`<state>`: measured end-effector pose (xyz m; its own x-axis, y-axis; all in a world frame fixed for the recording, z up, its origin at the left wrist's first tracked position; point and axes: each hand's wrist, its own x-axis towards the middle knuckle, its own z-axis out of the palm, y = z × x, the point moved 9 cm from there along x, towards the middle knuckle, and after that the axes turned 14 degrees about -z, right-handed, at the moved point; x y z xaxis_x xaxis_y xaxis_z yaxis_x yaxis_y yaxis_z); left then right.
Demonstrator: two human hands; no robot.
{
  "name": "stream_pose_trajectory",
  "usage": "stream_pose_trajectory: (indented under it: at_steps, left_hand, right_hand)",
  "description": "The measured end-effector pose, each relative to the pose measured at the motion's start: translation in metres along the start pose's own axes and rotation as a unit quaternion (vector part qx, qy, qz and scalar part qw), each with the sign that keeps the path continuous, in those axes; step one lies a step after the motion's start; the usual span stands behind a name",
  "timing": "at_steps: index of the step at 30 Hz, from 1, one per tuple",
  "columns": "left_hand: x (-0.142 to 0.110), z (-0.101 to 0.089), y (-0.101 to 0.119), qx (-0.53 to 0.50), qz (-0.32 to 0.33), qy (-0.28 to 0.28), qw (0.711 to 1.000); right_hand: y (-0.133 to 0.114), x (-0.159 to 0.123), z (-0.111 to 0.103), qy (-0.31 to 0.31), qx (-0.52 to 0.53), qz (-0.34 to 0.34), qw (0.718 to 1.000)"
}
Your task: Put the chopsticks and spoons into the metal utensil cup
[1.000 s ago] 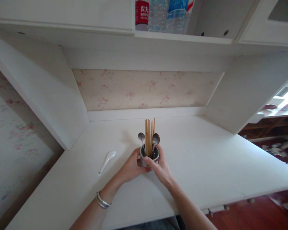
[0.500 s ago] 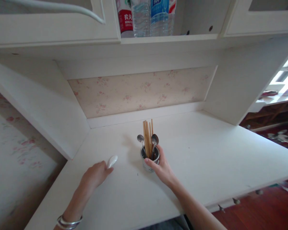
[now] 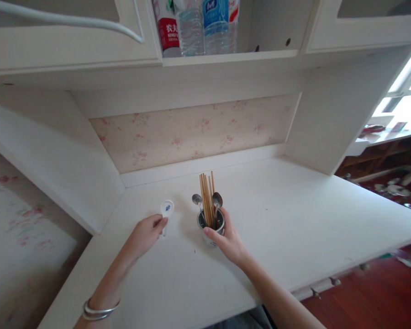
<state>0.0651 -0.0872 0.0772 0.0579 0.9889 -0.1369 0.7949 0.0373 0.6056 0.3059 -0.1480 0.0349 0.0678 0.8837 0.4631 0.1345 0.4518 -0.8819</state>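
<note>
My left hand (image 3: pixel 147 235) is closed on a white soup spoon (image 3: pixel 167 208), pinching it by the handle. The spoon's bowl points up and shows a small blue mark. To its right stands a utensil holder (image 3: pixel 209 239) with a perforated wall. My right hand (image 3: pixel 229 241) is wrapped round the holder's right side, with the thumb at the front of the rim. Several wooden chopsticks (image 3: pixel 206 198) rise out of the holder. One metal spoon (image 3: pixel 197 199) leans to the left in it and another metal spoon (image 3: pixel 218 199) to the right.
The white counter (image 3: pixel 277 214) runs below a wall cabinet (image 3: pixel 71 45). Several plastic bottles (image 3: pixel 215 27) stand in the cabinet's open middle part. White side panels (image 3: pixel 329 109) bound the counter left and right. A silver bracelet (image 3: pixel 100 310) circles my left wrist.
My left hand has moved slightly right and up, and the soup spoon has turned upright with its bowl's inside showing. My right hand stays on the holder. The camera view has shifted a little.
</note>
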Motion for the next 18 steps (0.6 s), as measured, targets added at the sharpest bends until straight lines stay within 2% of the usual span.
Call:
stream_pose_trajectory:
  at_steps: [4,6,9,13,18]
  left_hand:
    - [-0.012,-0.006,0.051,-0.2,0.035,-0.015,0.979]
    - [-0.017,-0.004,0.076,-0.25,0.053,-0.015,0.967]
    - [-0.017,0.006,0.1,-0.267,0.071,-0.002,0.961]
    - [-0.011,0.028,0.111,-0.214,0.099,0.042,0.971]
    - [-0.01,0.051,0.099,-0.151,0.131,0.13,0.971]
  right_hand:
    - [0.0,0.0,0.0,0.0,-0.008,0.003,1.0]
    - [-0.002,0.001,-0.001,0.001,-0.012,-0.003,1.0]
    - [-0.007,0.002,-0.001,-0.002,-0.017,-0.014,1.0]
    - [-0.008,0.003,-0.001,-0.008,-0.014,-0.017,1.0]
    - [-0.005,0.002,-0.001,-0.008,-0.015,-0.024,1.0]
